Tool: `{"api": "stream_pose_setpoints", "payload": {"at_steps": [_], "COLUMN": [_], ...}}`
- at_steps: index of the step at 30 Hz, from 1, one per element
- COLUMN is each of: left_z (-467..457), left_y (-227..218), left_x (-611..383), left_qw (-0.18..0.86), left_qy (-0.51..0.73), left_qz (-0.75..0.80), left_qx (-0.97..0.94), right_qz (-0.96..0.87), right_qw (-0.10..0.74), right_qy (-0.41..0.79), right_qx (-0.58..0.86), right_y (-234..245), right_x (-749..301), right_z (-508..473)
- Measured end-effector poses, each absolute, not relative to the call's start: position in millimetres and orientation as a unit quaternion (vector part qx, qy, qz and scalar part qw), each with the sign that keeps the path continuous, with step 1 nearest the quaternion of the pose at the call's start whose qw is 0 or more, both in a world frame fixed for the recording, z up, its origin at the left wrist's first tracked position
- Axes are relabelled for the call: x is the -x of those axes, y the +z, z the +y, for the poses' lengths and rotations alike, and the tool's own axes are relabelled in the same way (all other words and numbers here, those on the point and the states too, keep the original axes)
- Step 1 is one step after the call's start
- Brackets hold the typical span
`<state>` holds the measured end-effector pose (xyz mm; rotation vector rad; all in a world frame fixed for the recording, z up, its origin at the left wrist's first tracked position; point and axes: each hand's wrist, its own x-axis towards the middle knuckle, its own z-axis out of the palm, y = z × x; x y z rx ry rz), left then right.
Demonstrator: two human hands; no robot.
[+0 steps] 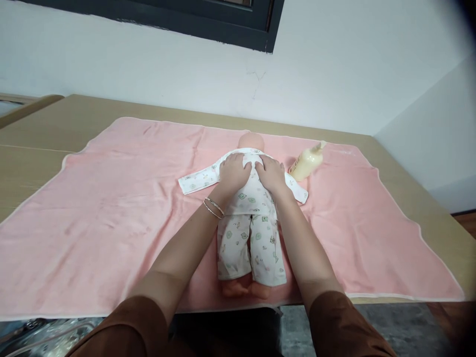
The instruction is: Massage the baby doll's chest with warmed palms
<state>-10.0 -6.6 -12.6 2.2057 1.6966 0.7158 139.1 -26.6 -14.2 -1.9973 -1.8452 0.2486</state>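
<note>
A baby doll (251, 201) lies stretched out in a white patterned top and trousers, with its bald head (251, 141) away from me and its bare feet (245, 288) near the table's front edge. No facial features show, so it appears to be face down. My left hand (235, 173) rests flat on the left of the doll's upper body, thumb pointing inward. On the other side, my right hand (270, 173) lies flat too, its thumb close to the left one. Both hands hold nothing. The doll's sleeves (199, 180) spread out to either side.
Under the doll is a pink blanket (111, 208) spread over a wooden table (92, 106). A pump bottle of pale yellow liquid (307, 162) lies tilted beside the doll's right-hand sleeve. Behind the table stands a white wall (316, 84) with a dark window frame (208, 25).
</note>
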Motion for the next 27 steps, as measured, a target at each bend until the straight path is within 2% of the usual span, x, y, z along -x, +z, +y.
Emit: {"api": "stream_pose_setpoints", "payload": {"at_steps": [9, 27], "left_z": [-0.6, 2.8], "left_y": [-16.9, -16.3], "left_x": [14.1, 15.3], "left_qw": [0.161, 0.167], "left_qy": [0.258, 0.267], "left_qz": [0.571, 0.559], "left_qx": [-0.763, -0.767], "right_qz": [-0.647, -0.632], "right_qw": [0.173, 0.175], "right_qy": [0.084, 0.100], "right_qx": [0.738, 0.748], "right_y": [-7.7, -0.2], "right_x": [-132.3, -125.2], "right_z": [-31.0, -36.3]}}
